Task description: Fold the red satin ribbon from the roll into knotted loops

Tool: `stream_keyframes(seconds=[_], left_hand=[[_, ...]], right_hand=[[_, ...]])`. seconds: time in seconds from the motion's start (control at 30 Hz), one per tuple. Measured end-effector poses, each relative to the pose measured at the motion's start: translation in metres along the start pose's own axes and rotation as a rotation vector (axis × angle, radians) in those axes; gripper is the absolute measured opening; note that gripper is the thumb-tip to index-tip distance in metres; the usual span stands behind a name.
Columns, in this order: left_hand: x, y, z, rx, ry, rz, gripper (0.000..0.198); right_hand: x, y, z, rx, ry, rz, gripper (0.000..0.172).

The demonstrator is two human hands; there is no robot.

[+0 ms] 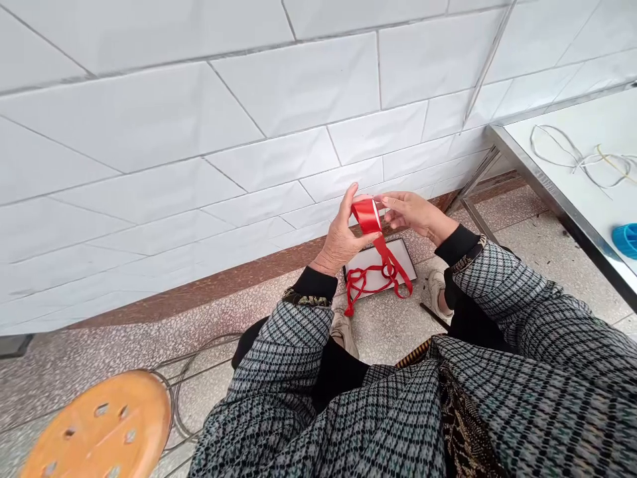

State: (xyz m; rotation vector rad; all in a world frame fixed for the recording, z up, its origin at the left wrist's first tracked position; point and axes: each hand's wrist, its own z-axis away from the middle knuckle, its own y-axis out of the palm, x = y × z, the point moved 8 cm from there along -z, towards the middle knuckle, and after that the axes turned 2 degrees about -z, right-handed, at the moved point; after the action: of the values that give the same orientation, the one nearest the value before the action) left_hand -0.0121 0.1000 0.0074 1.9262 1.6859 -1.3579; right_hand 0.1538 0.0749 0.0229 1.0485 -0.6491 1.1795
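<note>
in the head view, the roll of red ribbon (367,216) is near the middle of the frame. the left hand (344,234) has it between thumb and fingers, spread to the roll's width. the right hand (409,211) is at the roll's right edge, fingers partly bent; i can't tell whether they grip it. a tangled ribbon tail (382,251) hangs below, in front of a pale dark-edged panel (401,252). an orange stool (99,431) is at lower left, a white table (577,172) with loose cable (580,159) at upper right.
</note>
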Motion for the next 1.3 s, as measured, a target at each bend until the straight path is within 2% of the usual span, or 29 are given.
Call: stream_keyframes(seconds=[0.1,0.17,0.3,0.43,0.5,0.6,0.7,0.8,0.87,0.93,1.0,1.07,1.13,1.2,1.3], left_hand=[[0.001,0.002,0.000,-0.007,-0.014,0.112,0.118],[0.003,0.005,0.000,-0.013,-0.045,0.192,0.112],[0.006,0.014,0.003,-0.011,-0.142,0.313,0.095],[0.002,0.019,0.004,-0.046,-0.183,0.431,0.086],[-0.001,0.017,0.004,-0.118,-0.185,0.490,0.071],[-0.003,0.008,0.004,-0.285,-0.203,0.538,0.039],[-0.006,-0.002,0.005,-0.396,-0.250,0.602,0.026],[-0.006,-0.011,0.007,-0.442,-0.320,0.699,0.033],[0.001,-0.011,0.010,-0.389,-0.441,0.719,0.048],[0.011,-0.007,0.016,-0.307,-0.587,0.659,0.062],[0.018,-0.009,0.019,-0.296,-0.640,0.494,0.058],[0.015,-0.014,0.017,-0.305,-0.548,0.273,0.045],[0.006,-0.008,0.011,-0.252,-0.408,0.149,0.044],[0.001,0.003,0.006,-0.191,-0.319,0.176,0.060],[-0.001,0.013,0.003,-0.170,-0.288,0.261,0.083]], right_hand=[[-0.017,0.011,0.001,0.181,0.135,-0.010,0.023],[-0.027,0.014,-0.001,0.254,0.163,-0.054,0.019],[-0.041,0.015,-0.010,0.262,0.138,-0.164,0.037],[-0.046,0.017,-0.012,0.250,0.152,-0.238,0.039],[-0.044,0.016,-0.011,0.229,0.151,-0.281,0.040],[-0.041,0.017,-0.011,0.209,0.142,-0.350,0.035],[-0.038,0.013,-0.010,0.160,0.158,-0.388,0.030],[-0.031,0.007,-0.009,0.103,0.151,-0.427,0.028],[-0.023,0.003,-0.007,0.099,0.123,-0.450,0.030],[-0.016,0.002,-0.006,0.112,0.091,-0.452,0.034],[-0.014,0.002,-0.006,0.118,0.076,-0.437,0.036],[-0.017,0.003,-0.007,0.109,0.072,-0.429,0.035],[-0.024,0.005,-0.008,0.091,0.084,-0.419,0.034],[-0.031,0.010,-0.009,0.083,0.097,-0.414,0.032],[-0.040,0.016,-0.010,0.078,0.129,-0.431,0.029]])
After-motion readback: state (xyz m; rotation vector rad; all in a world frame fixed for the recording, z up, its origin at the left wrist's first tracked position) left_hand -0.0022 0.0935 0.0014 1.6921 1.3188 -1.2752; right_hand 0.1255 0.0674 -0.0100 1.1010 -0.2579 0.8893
